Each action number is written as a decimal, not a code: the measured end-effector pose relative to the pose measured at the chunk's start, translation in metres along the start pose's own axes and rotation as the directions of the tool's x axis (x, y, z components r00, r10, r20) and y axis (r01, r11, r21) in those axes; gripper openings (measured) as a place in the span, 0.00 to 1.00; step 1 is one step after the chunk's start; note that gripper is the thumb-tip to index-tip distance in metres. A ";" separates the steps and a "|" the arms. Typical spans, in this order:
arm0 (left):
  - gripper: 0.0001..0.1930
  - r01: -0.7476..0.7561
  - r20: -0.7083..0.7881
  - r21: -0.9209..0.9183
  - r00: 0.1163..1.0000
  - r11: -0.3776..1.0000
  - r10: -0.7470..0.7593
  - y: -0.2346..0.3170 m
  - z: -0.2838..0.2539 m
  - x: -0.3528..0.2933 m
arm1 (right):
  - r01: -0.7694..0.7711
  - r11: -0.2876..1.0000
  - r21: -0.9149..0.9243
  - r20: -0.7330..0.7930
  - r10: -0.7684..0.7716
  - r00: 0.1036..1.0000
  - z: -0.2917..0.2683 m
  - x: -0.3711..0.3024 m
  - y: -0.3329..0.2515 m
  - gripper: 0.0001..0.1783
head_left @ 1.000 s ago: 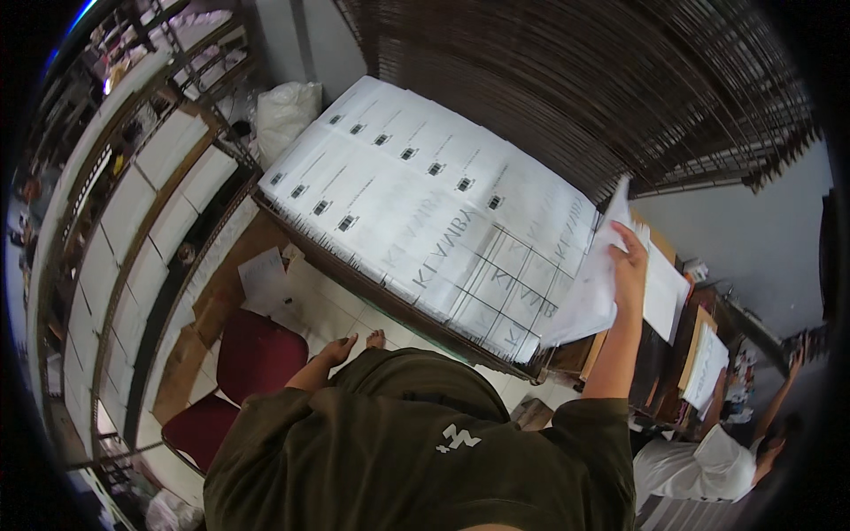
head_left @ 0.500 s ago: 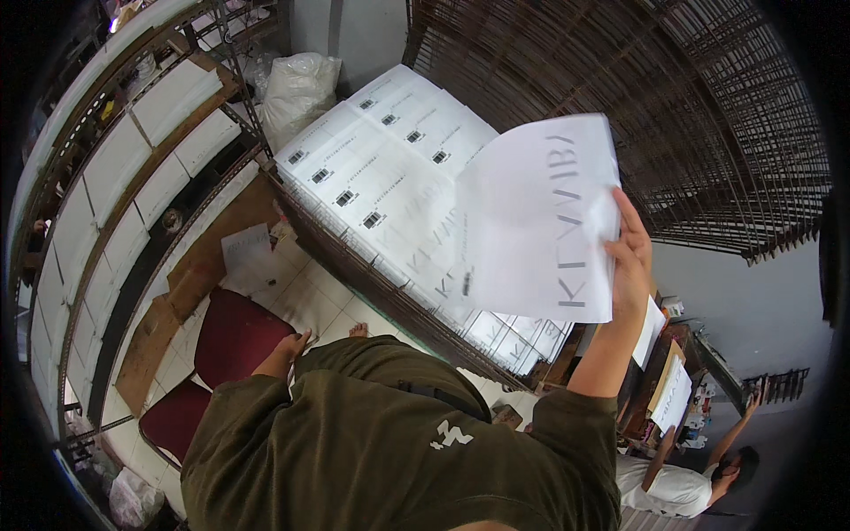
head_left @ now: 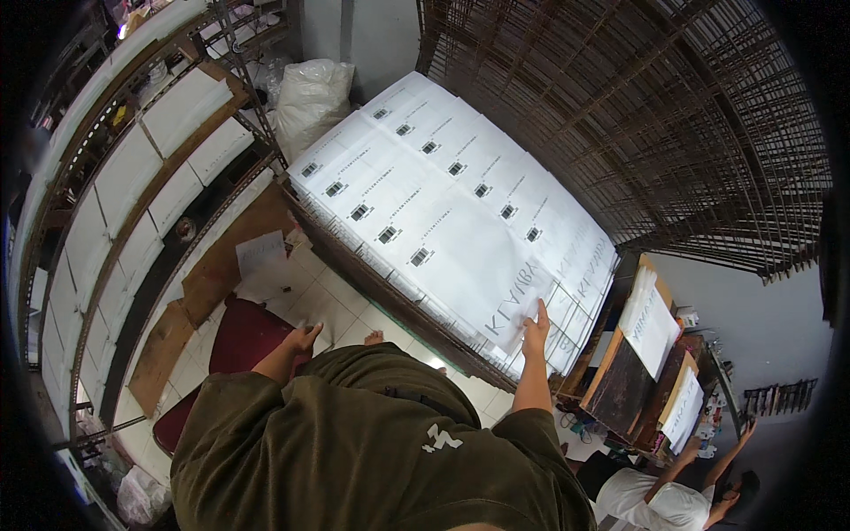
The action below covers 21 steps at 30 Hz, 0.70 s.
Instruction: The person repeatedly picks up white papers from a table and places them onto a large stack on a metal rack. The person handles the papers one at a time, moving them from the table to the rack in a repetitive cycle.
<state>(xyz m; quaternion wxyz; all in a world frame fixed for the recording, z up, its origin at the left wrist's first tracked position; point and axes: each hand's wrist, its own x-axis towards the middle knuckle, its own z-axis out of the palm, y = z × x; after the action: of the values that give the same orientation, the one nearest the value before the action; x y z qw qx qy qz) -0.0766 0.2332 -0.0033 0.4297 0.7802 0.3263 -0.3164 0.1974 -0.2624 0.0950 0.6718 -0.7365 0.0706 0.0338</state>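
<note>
A large white sheet point(head_left: 452, 203) printed with rows of small dark marks lies over a wire drying rack. At its near right edge, by the big grey lettering, my right hand point(head_left: 535, 334) has its fingers closed on the border, one finger stretched out over the paper. Part of that grip is hidden by the hand itself. My left hand point(head_left: 303, 342) hangs beside the dark red chair point(head_left: 248, 334), holding nothing I can see, its fingers loosely apart.
Raised wire racks point(head_left: 620, 115) lean over the far right side. Shelves with white stacks point(head_left: 115, 195) curve along the left. A white sack point(head_left: 314, 102) stands behind the rack. At the lower right, a person in a white shirt point(head_left: 651, 496) works near a table with printed sheets point(head_left: 649, 327).
The lifted end of the sheet has come down flat onto the rack. My right hand moved down and left with its edge. My left hand has shifted slightly right.
</note>
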 end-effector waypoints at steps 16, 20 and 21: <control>0.42 0.053 -0.044 -0.033 0.998 0.998 -0.054 -0.008 -0.009 -0.011 | -0.053 0.998 -0.028 -0.065 0.051 0.997 0.011 -0.001 0.017 0.39; 0.42 0.037 -0.008 -0.013 0.999 0.999 -0.037 0.006 -0.014 -0.011 | -0.039 0.998 -0.046 -0.078 0.036 0.996 0.010 -0.001 0.020 0.39; 0.42 0.014 -0.019 -0.013 1.000 1.000 -0.014 0.001 -0.013 -0.005 | -0.029 0.998 -0.049 -0.074 0.025 0.997 0.007 0.001 0.026 0.39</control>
<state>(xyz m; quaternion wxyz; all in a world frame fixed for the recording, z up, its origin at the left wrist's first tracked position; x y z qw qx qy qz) -0.0756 0.2429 0.0067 0.4295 0.7780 0.3378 -0.3099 0.1945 -0.2576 0.0685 0.6496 -0.7529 0.1045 0.0174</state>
